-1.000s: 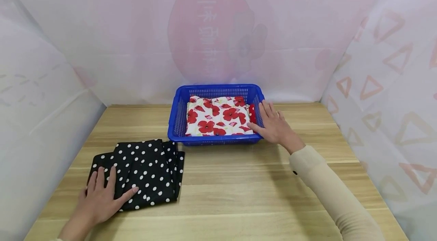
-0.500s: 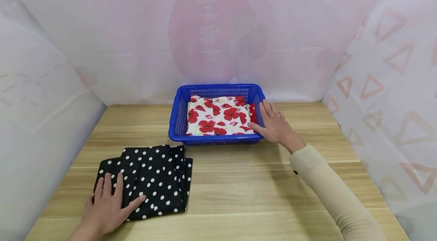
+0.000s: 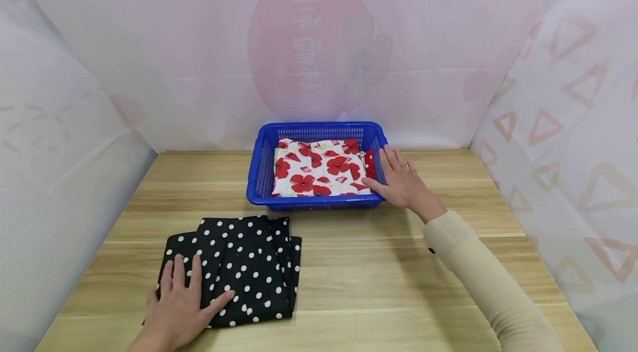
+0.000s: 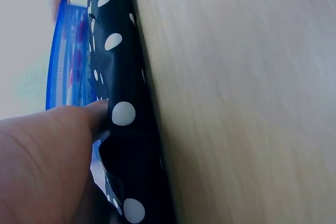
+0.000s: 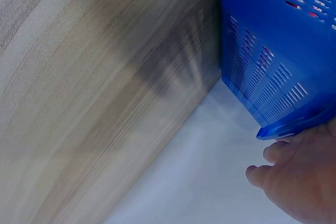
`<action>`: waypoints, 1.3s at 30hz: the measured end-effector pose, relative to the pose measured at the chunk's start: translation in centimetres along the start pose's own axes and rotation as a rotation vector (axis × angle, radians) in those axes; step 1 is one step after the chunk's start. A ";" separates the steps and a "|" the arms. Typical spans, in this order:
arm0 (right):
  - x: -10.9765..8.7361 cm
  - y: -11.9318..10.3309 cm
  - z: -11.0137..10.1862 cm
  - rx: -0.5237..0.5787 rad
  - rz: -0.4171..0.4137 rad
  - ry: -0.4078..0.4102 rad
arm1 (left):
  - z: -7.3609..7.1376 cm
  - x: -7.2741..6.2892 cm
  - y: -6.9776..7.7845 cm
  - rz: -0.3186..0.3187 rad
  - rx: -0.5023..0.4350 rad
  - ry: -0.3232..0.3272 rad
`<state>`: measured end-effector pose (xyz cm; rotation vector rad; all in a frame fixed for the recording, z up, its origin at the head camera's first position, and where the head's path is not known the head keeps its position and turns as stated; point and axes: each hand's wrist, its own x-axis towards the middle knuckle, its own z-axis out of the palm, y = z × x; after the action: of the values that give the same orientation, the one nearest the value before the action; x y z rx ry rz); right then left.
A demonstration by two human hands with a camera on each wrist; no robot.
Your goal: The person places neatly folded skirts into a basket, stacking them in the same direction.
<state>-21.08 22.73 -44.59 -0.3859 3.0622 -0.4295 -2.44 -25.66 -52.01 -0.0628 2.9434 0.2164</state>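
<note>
A folded black cloth with white dots [image 3: 249, 269] lies on the table at the front left. My left hand [image 3: 179, 299] rests on its left part, fingers spread and straight, thumb pointing right. In the left wrist view the cloth's folded edge [image 4: 123, 114] shows beside the thumb side of the hand. At the back middle stands a blue plastic basket [image 3: 319, 203]. My right hand [image 3: 401, 180] rests on the basket's right rim with straight fingers, the thumb reaching over the front right corner. Inside the basket lies a folded white cloth with red flowers [image 3: 319, 169].
A bit of red dotted cloth [image 3: 369, 164] shows along the basket's right side. The wood-grain table [image 3: 369, 285] is bounded by pale printed sheets at the back [image 3: 209, 53], the left [image 3: 65, 147] and the right [image 3: 563, 147].
The left hand and the black dotted cloth have slid together to the right and slightly towards the front edge. The right hand and the basket have stayed in place.
</note>
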 end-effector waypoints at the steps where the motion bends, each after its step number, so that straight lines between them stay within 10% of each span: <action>1: 0.0 0.0 0.0 0.001 -0.001 0.000 | 0.1 0.0 0.4 -0.002 0.003 -0.005; 28: 0.1 -0.4 0.1 -0.008 0.008 0.011 | 1.6 -0.1 10.7 0.057 0.092 -0.002; 39: -0.1 -0.1 0.3 0.013 -0.001 0.050 | 1.0 -0.1 12.2 0.093 0.105 0.010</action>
<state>-20.99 22.62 -44.83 -0.3817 3.1059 -0.4655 -2.89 -13.45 -51.26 0.0877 2.9644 0.0746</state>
